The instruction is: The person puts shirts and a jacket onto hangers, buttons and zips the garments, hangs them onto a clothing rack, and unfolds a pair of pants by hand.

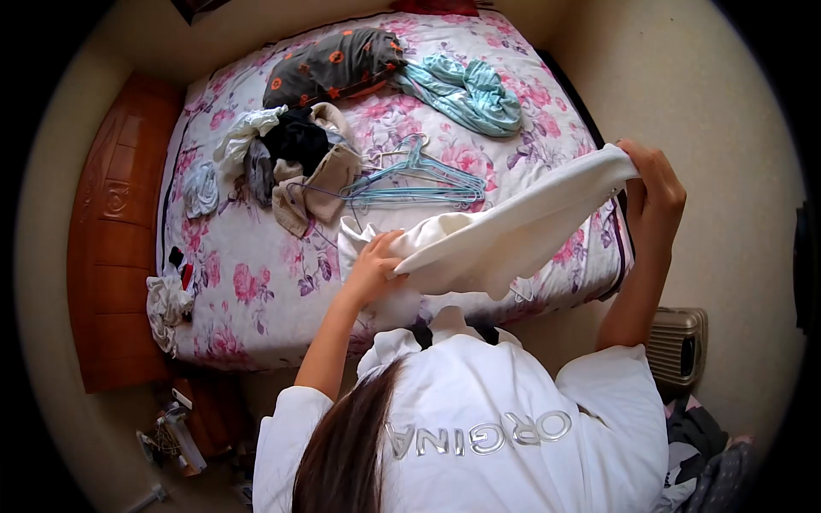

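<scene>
A white garment [513, 231] is stretched between my two hands above the near edge of the bed. My right hand [654, 184], raised at the right, grips one end of it with closed fingers. Lower and to the left, my left hand [376, 269] has its fingers wrapped over the cloth near the other end. Just beyond the garment, light blue hangers [419, 184] lie in a stack on the floral sheet [248, 286]. Part of the garment's lower edge is blurred.
A pile of beige, black and white clothes [299, 154] lies left of the hangers. Farther back are a dark patterned pillow [333, 64] and a teal cloth [470, 94]. A wooden headboard [120, 231] stands left; a suitcase [678, 346] is on the right.
</scene>
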A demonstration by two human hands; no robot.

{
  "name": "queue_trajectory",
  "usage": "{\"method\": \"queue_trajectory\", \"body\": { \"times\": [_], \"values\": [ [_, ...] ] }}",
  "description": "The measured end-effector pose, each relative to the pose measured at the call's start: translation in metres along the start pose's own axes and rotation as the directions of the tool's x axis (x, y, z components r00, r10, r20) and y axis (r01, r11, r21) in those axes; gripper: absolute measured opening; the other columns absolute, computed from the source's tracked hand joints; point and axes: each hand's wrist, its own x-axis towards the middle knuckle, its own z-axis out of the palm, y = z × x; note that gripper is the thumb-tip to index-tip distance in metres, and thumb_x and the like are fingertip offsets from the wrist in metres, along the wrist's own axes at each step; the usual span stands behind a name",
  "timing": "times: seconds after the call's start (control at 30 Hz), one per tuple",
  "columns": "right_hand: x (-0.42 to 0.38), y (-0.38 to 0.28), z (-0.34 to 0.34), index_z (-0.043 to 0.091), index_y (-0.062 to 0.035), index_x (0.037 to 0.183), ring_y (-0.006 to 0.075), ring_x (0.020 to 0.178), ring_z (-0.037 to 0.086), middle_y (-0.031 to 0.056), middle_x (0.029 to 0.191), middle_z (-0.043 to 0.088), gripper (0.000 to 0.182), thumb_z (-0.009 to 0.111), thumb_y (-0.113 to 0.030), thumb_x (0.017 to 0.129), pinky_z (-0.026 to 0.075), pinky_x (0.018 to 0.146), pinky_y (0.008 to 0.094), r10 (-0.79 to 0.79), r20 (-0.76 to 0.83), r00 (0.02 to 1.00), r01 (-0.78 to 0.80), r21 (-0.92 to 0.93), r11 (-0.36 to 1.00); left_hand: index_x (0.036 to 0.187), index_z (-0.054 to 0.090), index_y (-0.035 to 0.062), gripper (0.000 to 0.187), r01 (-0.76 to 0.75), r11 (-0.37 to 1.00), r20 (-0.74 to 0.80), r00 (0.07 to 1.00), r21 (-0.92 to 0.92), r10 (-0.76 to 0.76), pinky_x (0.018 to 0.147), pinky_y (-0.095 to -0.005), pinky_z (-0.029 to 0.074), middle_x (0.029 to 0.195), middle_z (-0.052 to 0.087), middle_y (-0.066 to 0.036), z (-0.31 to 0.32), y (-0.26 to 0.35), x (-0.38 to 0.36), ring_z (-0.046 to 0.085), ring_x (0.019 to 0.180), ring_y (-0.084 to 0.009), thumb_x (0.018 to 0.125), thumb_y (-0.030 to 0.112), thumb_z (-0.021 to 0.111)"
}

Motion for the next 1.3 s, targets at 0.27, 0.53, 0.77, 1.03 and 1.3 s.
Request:
{"method": "queue_trajectory", "body": {
  "times": [0.27, 0.53, 0.77, 1.03, 1.3],
  "values": [
    [-0.022, 0.028, -0.030, 0.058, -0.0072, 0.097, 0.0209, 0.080, 0.060, 0.0086, 0.088, 0.061, 0.019, 0.047, -0.004, 0.082, 0.048, 0.068, 0.0292, 0.226, -0.076, 0.971, -0.237, -0.215, 0.947, 0.077, 0.061, 0.0135, 0.021, 0.342, 0.922, 0.514, 0.832, -0.182, -0.207, 0.086, -0.0384, 0.036, 0.095, 0.061, -0.005, 0.136, -0.047, -0.080, 0.053, 0.094, -0.0264, 0.057, 0.017, 0.068],
    [-0.081, 0.103, -0.044, 0.058, -0.0061, 0.093, 0.0241, 0.078, 0.060, 0.0078, 0.090, 0.061, 0.014, 0.051, -0.013, 0.082, 0.047, 0.065, 0.0316, 0.510, 0.000, 0.860, -0.448, -0.477, 0.756, 0.072, 0.061, 0.0117, 0.014, 0.224, 0.974, 0.321, 0.926, -0.041, -0.200, 0.082, -0.0413, 0.037, 0.076, 0.060, -0.006, 0.122, -0.105, -0.154, 0.055, 0.082, -0.0258, 0.066, 0.024, 0.065],
    [-0.118, 0.224, 0.010, 0.056, -0.0045, 0.094, 0.0312, 0.082, 0.056, 0.0148, 0.090, 0.059, 0.017, 0.048, -0.012, 0.081, 0.044, 0.070, 0.0366, 0.588, 0.277, 0.759, -0.470, -0.391, 0.791, 0.071, 0.049, 0.0050, 0.018, 0.580, 0.779, -0.208, 0.814, 0.236, -0.543, 0.056, -0.0442, 0.039, 0.065, 0.054, -0.017, -0.056, -0.156, -0.085, 0.052, 0.065, -0.0391, 0.075, 0.020, 0.059],
    [-0.048, 0.272, 0.050, 0.051, -0.0093, 0.099, 0.0335, 0.085, 0.056, 0.0120, 0.097, 0.058, 0.026, 0.038, -0.030, 0.089, 0.046, 0.069, 0.0401, 0.384, 0.075, 0.920, -0.341, -0.328, 0.881, 0.090, 0.055, 0.0077, 0.015, 0.482, 0.816, -0.507, 0.814, 0.320, -0.282, 0.060, -0.0403, 0.043, 0.076, 0.057, -0.018, -0.210, -0.145, -0.002, 0.055, 0.074, -0.0384, 0.078, 0.017, 0.057],
    [-0.074, 0.339, 0.004, 0.051, -0.0074, 0.098, 0.0309, 0.086, 0.056, 0.0109, 0.095, 0.058, 0.016, 0.045, -0.014, 0.085, 0.046, 0.070, 0.0383, 0.306, 0.204, 0.930, -0.217, -0.368, 0.904, 0.093, 0.060, 0.0100, 0.029, 0.540, 0.757, -0.309, 0.839, 0.367, -0.449, 0.063, -0.0375, 0.045, 0.080, 0.054, -0.009, -0.013, -0.077, -0.063, 0.056, 0.072, -0.0290, 0.066, 0.000, 0.057]
  ]
}}
